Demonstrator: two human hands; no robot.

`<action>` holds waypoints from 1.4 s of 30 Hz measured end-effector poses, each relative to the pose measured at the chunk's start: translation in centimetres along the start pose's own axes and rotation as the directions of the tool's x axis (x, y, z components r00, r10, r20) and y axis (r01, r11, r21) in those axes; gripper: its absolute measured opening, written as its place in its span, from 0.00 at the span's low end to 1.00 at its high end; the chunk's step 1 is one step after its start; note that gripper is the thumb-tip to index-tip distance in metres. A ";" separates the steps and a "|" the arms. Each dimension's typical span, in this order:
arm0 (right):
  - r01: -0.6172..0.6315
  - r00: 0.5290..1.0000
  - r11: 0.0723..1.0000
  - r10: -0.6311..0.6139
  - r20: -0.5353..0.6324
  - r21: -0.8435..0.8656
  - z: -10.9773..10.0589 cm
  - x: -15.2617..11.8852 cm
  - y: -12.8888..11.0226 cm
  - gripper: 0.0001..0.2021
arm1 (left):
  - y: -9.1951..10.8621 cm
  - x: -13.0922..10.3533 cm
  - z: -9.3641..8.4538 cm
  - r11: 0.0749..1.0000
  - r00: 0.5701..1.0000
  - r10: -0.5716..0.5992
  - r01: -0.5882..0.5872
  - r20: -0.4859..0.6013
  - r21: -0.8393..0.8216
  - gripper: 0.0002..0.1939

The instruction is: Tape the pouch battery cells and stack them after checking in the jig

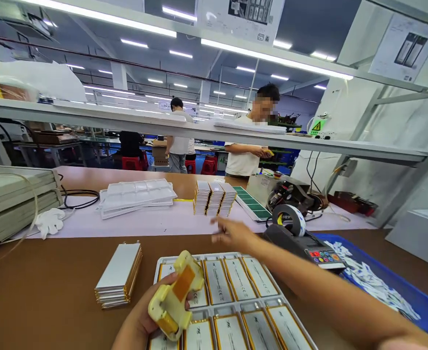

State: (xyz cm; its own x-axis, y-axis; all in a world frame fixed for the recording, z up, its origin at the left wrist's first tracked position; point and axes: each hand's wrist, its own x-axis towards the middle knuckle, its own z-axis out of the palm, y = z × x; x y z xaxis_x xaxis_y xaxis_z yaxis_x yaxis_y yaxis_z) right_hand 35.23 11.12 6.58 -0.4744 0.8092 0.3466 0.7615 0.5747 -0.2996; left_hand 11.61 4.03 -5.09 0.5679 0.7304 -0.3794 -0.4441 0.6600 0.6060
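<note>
My left hand (151,302) is wrapped round a pale yellow block-like fixture (176,296) with an orange strip, held above the left part of a white tray (158,267). Flat white battery packs (219,282) with printed labels and orange edges lie in the tray's compartments. Beyond the tray, my right hand (231,232) reaches forward with its fingers apart and nothing in them, just in front of upright stacks of packs (214,198). Another stack of white packs (119,274) sits on the brown mat at the left.
White plastic trays (137,197) and a white glove (49,222) lie at the back left. A tape dispenser (308,248) and a blue bin (392,287) of white scraps stand at right. A shelf (199,130) crosses overhead. People stand beyond.
</note>
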 end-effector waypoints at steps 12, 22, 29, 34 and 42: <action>-0.445 0.850 0.868 0.487 0.200 -0.222 -0.6 -22.7 6.7 0.09 | 1.0 0.8 1.8 0.998 0.991 -0.001 0.010 -0.136 0.064 0.17; -0.519 0.843 0.791 0.536 -0.043 -0.325 -1.5 -22.8 7.0 0.11 | 1.1 0.7 1.8 0.994 0.991 0.053 -0.041 -0.121 0.105 0.17; -0.847 0.508 0.408 0.811 -0.291 -0.341 -5.5 -22.9 13.1 0.21 | 1.4 0.9 2.3 0.986 0.970 0.057 -0.017 -0.236 0.167 0.19; -0.844 0.518 0.456 0.829 -0.210 -0.283 -6.3 -22.7 15.8 0.22 | 1.5 0.7 3.0 0.985 0.967 0.062 -0.019 -0.246 0.172 0.20; -0.819 0.540 0.570 0.806 -0.241 0.072 -4.7 -23.8 16.4 0.23 | 1.5 0.7 3.6 0.984 0.949 0.067 -0.012 -0.310 0.175 0.18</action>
State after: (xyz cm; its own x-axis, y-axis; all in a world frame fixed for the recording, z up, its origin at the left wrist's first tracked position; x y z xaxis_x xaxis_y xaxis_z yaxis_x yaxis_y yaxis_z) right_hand 61.04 0.69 -2.44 0.4645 0.8710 0.1602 0.7903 -0.3260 -0.5188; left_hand 13.84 4.92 -1.98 0.2944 0.7915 -0.5356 -0.3227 0.6099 0.7238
